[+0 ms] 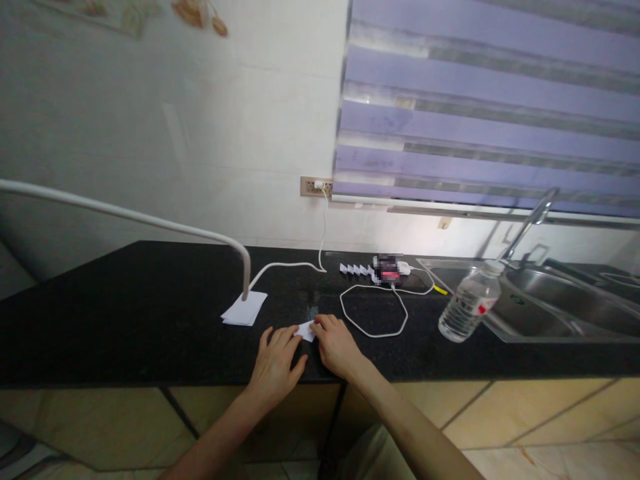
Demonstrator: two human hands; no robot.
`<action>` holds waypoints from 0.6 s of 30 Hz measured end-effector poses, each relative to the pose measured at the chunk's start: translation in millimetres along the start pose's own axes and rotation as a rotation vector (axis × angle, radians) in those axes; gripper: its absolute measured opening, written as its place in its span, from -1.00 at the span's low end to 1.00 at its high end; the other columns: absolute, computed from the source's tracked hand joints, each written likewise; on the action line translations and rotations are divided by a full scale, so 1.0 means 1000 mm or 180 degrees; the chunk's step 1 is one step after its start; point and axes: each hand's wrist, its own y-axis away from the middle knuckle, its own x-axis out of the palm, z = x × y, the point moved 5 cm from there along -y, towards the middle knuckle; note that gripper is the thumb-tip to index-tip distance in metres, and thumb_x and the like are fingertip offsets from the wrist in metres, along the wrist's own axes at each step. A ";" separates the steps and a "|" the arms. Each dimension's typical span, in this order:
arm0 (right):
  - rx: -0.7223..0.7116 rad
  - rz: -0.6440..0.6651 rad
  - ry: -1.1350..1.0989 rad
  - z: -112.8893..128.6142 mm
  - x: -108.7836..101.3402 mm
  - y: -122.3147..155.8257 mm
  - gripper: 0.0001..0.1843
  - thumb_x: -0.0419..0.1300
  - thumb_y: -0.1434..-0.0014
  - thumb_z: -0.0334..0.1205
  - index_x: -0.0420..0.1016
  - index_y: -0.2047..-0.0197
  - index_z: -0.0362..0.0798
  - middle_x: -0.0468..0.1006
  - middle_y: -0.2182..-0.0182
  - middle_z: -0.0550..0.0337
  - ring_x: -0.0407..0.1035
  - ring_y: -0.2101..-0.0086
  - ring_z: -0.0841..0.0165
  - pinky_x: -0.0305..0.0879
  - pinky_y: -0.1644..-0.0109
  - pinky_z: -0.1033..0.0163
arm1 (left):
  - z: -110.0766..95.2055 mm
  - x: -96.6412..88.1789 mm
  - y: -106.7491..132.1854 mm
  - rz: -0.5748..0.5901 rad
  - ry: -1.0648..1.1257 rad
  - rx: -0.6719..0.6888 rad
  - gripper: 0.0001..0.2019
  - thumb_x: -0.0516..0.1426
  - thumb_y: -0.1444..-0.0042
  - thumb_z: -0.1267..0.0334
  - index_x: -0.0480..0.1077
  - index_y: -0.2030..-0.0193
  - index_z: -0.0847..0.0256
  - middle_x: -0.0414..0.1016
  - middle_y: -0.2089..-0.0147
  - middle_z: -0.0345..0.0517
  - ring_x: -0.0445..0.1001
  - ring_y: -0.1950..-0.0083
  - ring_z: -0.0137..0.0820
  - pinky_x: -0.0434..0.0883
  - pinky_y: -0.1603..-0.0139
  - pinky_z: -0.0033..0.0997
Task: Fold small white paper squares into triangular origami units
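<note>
A small piece of folded white paper (305,331) lies on the black counter between my two hands. My left hand (275,361) is at its left edge, fingers apart and stretched forward, with the fingertips touching the paper. On the other side, my right hand (338,343) has its fingers bent and closed over the paper's right edge. The thumb and fingertips of that hand partly hide the paper. Up and to the left sits a stack of white paper sheets (249,311), and several small folded white papers (356,270) stand in a row farther back.
A white bent tube (210,235) comes down onto the stack. A white cable (373,335) loops right of my hands, near a blurred dark device (389,269). A water bottle (470,303) stands beside the steel sink (545,293). The counter's front edge runs close below my hands.
</note>
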 end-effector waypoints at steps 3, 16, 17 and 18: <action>-0.0151 0.0111 -0.0144 0.011 0.003 0.006 -0.77 -0.03 -0.18 -0.28 0.37 0.14 -0.11 0.36 0.12 0.05 0.18 0.11 0.28 0.08 0.06 0.19 | 0.001 -0.005 -0.002 0.0083 0.0085 0.0049 -0.75 0.01 -0.05 0.29 0.38 0.12 0.17 0.44 0.07 -0.04 0.32 0.01 -0.23 0.03 -0.13 0.00; -0.0305 -0.0351 -0.1336 0.018 -0.001 0.047 -0.77 -0.02 -0.19 -0.33 0.46 0.21 -0.03 0.48 0.23 0.12 0.30 0.20 0.37 0.17 0.10 0.26 | 0.030 0.006 -0.024 0.0390 0.2357 -0.1148 -0.74 0.03 -0.01 0.17 0.48 0.29 0.22 0.52 0.23 -0.06 0.44 0.14 -0.30 0.31 0.04 -0.27; -0.0160 -0.0484 -0.1621 0.012 -0.002 0.040 -0.77 -0.01 -0.18 -0.34 0.47 0.23 -0.04 0.49 0.23 0.13 0.31 0.20 0.38 0.18 0.10 0.28 | 0.030 0.008 -0.026 0.0479 0.2667 -0.1332 -0.71 0.03 -0.01 0.12 0.48 0.27 0.22 0.53 0.22 -0.05 0.44 0.14 -0.29 0.31 0.05 -0.27; 0.0050 -0.0660 -0.1943 0.004 -0.004 0.033 -0.78 0.00 -0.16 -0.34 0.47 0.25 -0.05 0.49 0.24 0.13 0.33 0.21 0.38 0.20 0.11 0.29 | 0.031 0.009 -0.028 0.0568 0.2980 -0.1556 -0.66 0.01 -0.02 0.07 0.47 0.25 0.24 0.54 0.24 -0.04 0.45 0.16 -0.29 0.33 0.08 -0.28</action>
